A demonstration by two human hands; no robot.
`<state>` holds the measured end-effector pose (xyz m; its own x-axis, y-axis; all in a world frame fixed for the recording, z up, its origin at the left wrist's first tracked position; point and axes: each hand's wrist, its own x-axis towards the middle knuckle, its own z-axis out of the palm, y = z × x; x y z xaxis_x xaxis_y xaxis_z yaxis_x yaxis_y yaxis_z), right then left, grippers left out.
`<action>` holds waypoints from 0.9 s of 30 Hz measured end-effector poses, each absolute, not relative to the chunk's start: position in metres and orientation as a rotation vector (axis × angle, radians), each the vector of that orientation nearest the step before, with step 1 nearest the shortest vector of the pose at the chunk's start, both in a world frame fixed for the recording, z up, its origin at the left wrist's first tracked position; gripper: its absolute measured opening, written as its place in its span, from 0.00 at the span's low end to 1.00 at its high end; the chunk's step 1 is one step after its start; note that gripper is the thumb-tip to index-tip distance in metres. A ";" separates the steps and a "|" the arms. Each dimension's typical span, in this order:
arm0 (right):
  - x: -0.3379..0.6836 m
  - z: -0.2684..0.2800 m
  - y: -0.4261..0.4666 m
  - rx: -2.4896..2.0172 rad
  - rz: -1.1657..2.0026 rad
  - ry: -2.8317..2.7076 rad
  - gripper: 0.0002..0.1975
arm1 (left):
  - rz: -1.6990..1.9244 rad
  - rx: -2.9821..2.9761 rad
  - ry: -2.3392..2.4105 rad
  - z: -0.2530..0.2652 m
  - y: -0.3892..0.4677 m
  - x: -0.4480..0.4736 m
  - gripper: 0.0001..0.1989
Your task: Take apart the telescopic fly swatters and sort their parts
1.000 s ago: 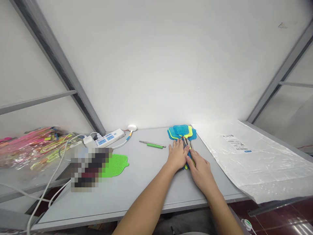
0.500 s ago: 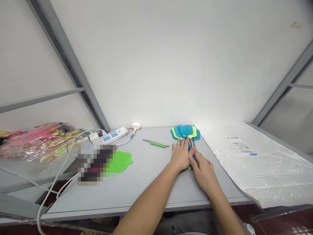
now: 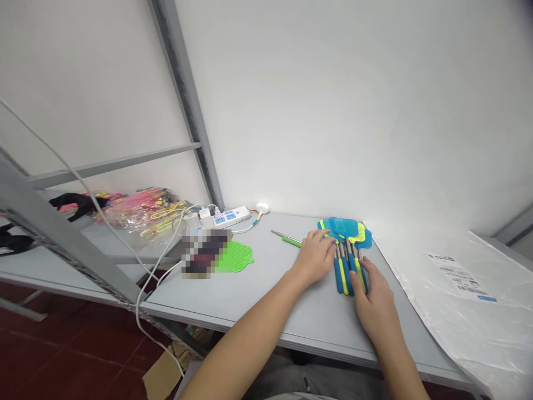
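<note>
Several fly swatters with blue and yellow perforated heads (image 3: 346, 229) lie in a bundle on the table. Their blue and yellow handles (image 3: 345, 275) point toward me, side by side. My left hand (image 3: 315, 258) is at the left of the bundle, fingers apart and lightly bent, with the tips by the metal shafts. From the right side, my right hand (image 3: 377, 303) grips the rightmost handles between thumb and fingers. Left of my left hand lies a metal rod with a green handle (image 3: 291, 241), partly hidden by that hand. A separate green swatter head (image 3: 236, 257) rests farther left.
A white power strip (image 3: 231, 218) with plugs and cables stands at the back left. A large white plastic mailer (image 3: 433, 305) covers the right side. Bagged pink and yellow items (image 3: 145, 214) lie on the left shelf, beyond a grey metal post (image 3: 83, 244).
The view has turned left. My left hand has drawn off the top of the bundle to its left side, and the hands are farther apart. The handles now lie spread out and visible.
</note>
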<state>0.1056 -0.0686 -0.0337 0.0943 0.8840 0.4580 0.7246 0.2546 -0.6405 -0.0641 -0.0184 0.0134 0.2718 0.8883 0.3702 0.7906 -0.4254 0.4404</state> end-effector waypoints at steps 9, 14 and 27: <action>0.095 -0.021 -0.078 -1.229 -0.059 -1.678 0.13 | 0.645 2.387 1.826 -0.004 -0.034 -0.143 0.17; 0.089 -0.016 -0.086 -1.231 -0.068 -1.660 0.10 | 0.641 2.457 1.772 0.002 -0.051 -0.134 0.14; -0.014 0.018 -0.025 -1.373 0.037 -2.449 0.11 | 0.685 2.430 1.833 -0.005 -0.121 -0.154 0.14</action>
<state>-0.0145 -0.0248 0.0179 -0.4797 0.8340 0.2729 0.8253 0.5344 -0.1825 -0.1541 -0.1215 -0.0049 0.2134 0.9197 0.3295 0.9103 -0.3096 0.2747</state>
